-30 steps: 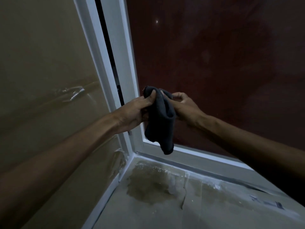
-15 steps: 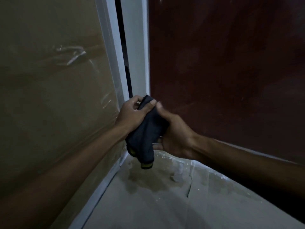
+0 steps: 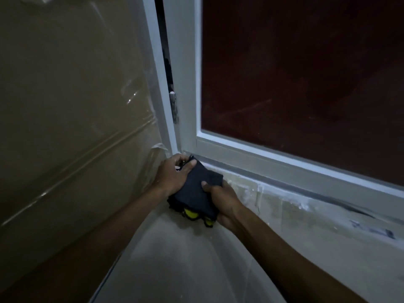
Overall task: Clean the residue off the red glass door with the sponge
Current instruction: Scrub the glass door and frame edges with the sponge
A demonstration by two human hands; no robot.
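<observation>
The red glass door (image 3: 306,68) fills the upper right, set in a white frame (image 3: 188,84). A dark folded cloth with yellow sponge patches (image 3: 196,191) showing at its lower edge sits low in the corner, just below the door's bottom rail. My left hand (image 3: 172,176) grips its upper left end with the thumb laid across the top. My right hand (image 3: 220,200) grips its lower right side, thumb on top. Both hands hold it together, close above the floor.
A brown panel wrapped in clear plastic film (image 3: 72,117) stands on the left. A hinge (image 3: 173,106) shows in the dark gap beside the door frame. The pale floor (image 3: 185,263) is covered with sheeting, with whitish residue (image 3: 258,193) along the threshold.
Both hands have carried the cloth down from in front of the glass to the floor corner below the door frame, and the cloth is now folded flatter with yellow showing.
</observation>
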